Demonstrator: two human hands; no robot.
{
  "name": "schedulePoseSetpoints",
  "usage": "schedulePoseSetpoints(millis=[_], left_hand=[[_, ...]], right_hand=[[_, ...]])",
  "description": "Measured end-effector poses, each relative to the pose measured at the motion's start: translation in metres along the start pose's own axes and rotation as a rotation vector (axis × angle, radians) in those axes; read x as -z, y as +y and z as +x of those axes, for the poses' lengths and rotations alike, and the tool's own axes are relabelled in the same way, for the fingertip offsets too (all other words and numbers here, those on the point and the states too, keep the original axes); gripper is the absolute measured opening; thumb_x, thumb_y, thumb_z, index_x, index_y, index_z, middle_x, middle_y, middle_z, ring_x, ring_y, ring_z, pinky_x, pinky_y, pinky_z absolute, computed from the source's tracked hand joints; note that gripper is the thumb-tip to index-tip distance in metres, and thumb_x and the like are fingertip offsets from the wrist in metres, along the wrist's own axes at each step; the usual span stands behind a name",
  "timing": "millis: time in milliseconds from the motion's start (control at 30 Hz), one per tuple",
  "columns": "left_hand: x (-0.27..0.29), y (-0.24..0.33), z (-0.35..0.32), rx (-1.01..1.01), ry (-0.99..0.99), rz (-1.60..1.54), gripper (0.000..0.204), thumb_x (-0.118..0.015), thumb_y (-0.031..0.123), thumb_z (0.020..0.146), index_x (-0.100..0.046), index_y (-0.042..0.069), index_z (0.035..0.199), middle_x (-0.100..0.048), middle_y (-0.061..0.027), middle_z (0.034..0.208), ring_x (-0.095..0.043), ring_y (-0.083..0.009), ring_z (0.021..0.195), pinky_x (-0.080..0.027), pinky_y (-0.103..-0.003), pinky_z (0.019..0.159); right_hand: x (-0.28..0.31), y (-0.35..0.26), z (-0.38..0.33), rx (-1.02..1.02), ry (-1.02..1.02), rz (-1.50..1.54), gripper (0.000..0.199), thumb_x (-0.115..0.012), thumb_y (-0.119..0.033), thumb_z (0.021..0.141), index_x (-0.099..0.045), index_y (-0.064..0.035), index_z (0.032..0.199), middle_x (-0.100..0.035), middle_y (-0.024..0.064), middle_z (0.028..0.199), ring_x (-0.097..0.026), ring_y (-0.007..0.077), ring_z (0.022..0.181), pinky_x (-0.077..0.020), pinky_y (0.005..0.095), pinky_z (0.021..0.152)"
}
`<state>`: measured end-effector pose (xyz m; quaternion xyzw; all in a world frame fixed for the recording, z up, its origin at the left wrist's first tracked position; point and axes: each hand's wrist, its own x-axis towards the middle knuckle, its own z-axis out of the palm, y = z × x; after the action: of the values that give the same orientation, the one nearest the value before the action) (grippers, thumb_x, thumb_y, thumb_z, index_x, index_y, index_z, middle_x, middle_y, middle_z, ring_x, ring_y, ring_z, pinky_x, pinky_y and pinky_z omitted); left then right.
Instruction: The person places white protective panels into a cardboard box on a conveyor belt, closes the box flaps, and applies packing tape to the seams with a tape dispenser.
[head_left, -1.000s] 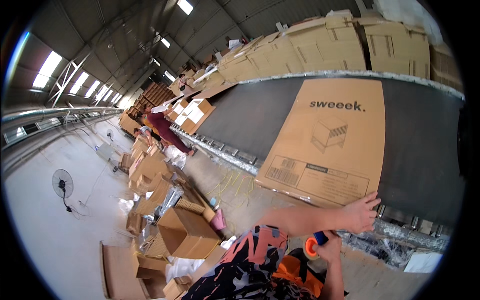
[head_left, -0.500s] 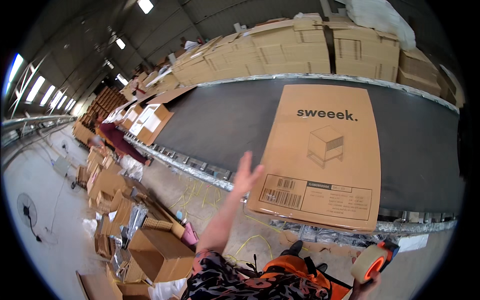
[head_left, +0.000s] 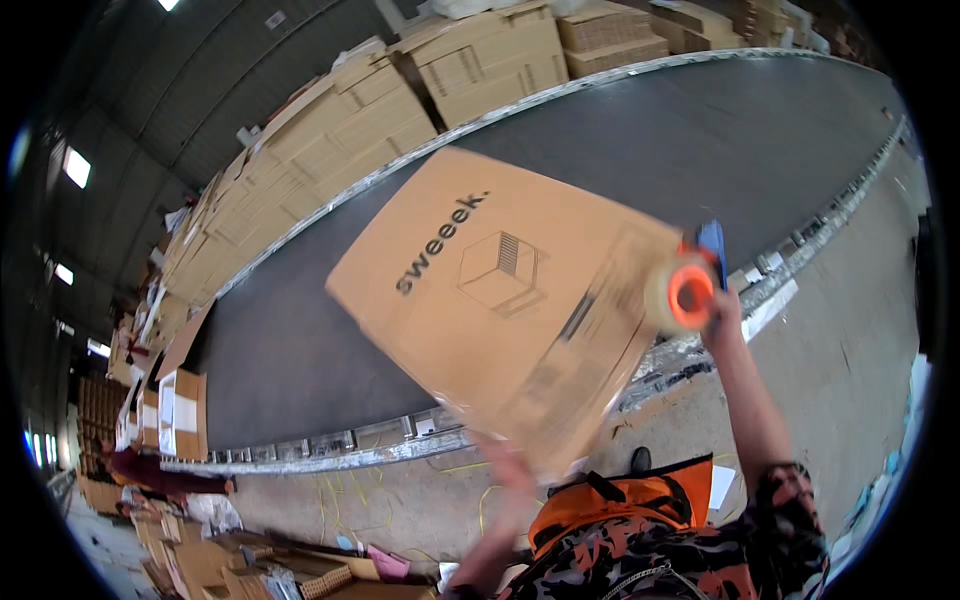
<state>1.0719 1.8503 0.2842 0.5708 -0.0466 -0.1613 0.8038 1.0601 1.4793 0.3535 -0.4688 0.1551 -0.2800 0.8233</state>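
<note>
A large flat cardboard box (head_left: 500,300) lies tilted on the near edge of a dark conveyor belt (head_left: 700,130), its lower corner hanging out over the metal roller rail (head_left: 330,445). The left hand (head_left: 512,468) is pressed against that lower corner from beneath — blurred, so I cannot tell whether its fingers are curled or flat. The right hand (head_left: 722,305) is closed around the handle of a tape dispenser (head_left: 690,285) with an orange core, held against the box's right-hand edge. Beyond the belt stand stacked cartons (head_left: 400,100) in long rows; to the left, smaller boxes (head_left: 180,410) rest on the belt — more lie on the concrete floor (head_left: 860,340) below.
</note>
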Motion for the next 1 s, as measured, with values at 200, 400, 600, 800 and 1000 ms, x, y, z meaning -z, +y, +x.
schedulePoseSetpoints(millis=[200, 400, 600, 800, 1000], left_hand=[[-0.159, 0.003, -0.007, 0.012, -1.511, 0.735, 0.053, -0.057, 0.024, 0.091, -0.040, 0.005, 0.136, -0.052, -0.0159, 0.130, -0.044, -0.0321, 0.126, -0.027, -0.041, 0.110], [-0.083, 0.088, 0.043, -0.511, -1.021, 1.000, 0.048, -0.069, 0.022, 0.081, -0.054, 0.004, 0.123, -0.062, -0.0140, 0.115, -0.061, -0.0269, 0.104, -0.047, -0.032, 0.092], [0.007, 0.136, 0.179, -0.265, -0.375, 1.244, 0.062, -0.052, 0.043, 0.092, -0.043, -0.002, 0.134, -0.042, -0.0227, 0.138, -0.040, -0.0337, 0.128, -0.033, -0.039, 0.105], [0.072, 0.130, 0.303, -0.292, -0.130, 1.712, 0.074, -0.041, 0.055, 0.092, -0.047, -0.011, 0.124, -0.051, -0.0301, 0.125, -0.049, -0.0395, 0.117, -0.036, -0.044, 0.102], [0.028, 0.158, 0.314, -0.542, -0.304, 1.831, 0.066, -0.038, 0.051, 0.094, -0.054, -0.009, 0.118, -0.054, -0.0302, 0.120, -0.051, -0.0412, 0.113, -0.039, -0.044, 0.098]], right_hand=[[-0.081, -0.002, 0.036, 0.168, 0.098, 0.105, 0.054, -0.056, 0.000, 0.059, -0.056, 0.0009, 0.113, -0.058, 0.0055, 0.097, -0.057, 0.0163, 0.082, -0.0466, 0.0290, 0.078], [-0.075, 0.022, 0.000, 0.068, 0.192, -0.014, 0.063, -0.062, -0.002, 0.060, -0.053, 0.0006, 0.122, -0.056, 0.0034, 0.095, -0.054, 0.0149, 0.082, -0.0457, 0.0261, 0.073], [-0.102, 0.074, 0.008, -0.097, 0.251, -0.675, 0.075, -0.072, -0.034, 0.060, -0.054, -0.0085, 0.128, -0.031, 0.0223, 0.144, -0.016, 0.0399, 0.135, -0.0185, 0.0418, 0.112], [-0.082, 0.076, -0.056, 0.260, 0.608, -1.054, 0.087, -0.063, -0.055, 0.073, -0.038, 0.0024, 0.135, -0.024, 0.0265, 0.145, -0.014, 0.0440, 0.135, -0.0151, 0.0478, 0.112], [-0.093, 0.125, -0.092, -0.213, 0.678, -0.719, 0.108, -0.058, -0.060, 0.080, -0.005, 0.0123, 0.140, -0.007, 0.0321, 0.147, -0.005, 0.0438, 0.138, -0.0097, 0.0460, 0.114]])
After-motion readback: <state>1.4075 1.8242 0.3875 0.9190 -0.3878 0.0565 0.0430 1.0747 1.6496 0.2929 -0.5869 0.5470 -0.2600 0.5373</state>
